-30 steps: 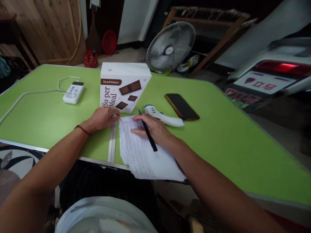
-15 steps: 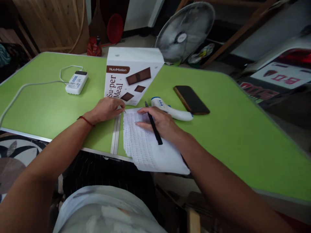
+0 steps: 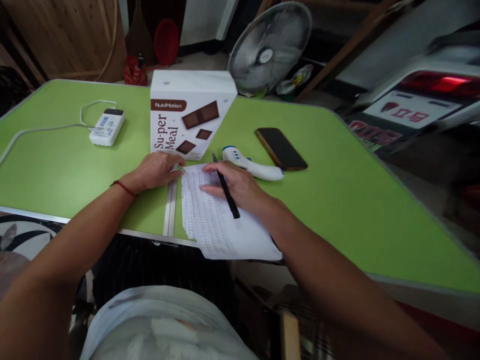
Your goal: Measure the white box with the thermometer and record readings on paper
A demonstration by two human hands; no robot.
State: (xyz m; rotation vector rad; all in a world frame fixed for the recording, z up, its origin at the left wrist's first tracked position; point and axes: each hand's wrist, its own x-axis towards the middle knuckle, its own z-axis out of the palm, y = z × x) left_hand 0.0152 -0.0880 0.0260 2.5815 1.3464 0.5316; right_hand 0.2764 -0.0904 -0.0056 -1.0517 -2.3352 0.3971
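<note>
1. my paper (image 3: 247,235) lies on the green table (image 3: 337,210) right in front of me, its near end poking past the table edge. rows of small handwriting run down the left part, the rest that shows is blank.

2. my left hand (image 3: 157,170) is at the far left corner of the paper, thumb and forefinger close together. can't tell if they're really pinching the corner or only resting by it. i'd want a light but sure hold there, since a loose corner could let the pages slip out of line.

3. my right hand (image 3: 240,185) rests over the paper with the pen (image 3: 227,192) slanting across it, thin end pointing away from me. thumb and forefinger are spread apart, so it's no writing pinch; the pen looks tucked between fingers, can't see which.

4. carrying the pen like that seems handy, it leaves my fingertips free for the paper. just watch the pen doesn't drag on it.

5. space is tight: the box (image 3: 193,117) stands just beyond the paper, and the thermometer (image 3: 266,171) lies just beside my right hand. small, low finger moves are best, i reckon.
</note>
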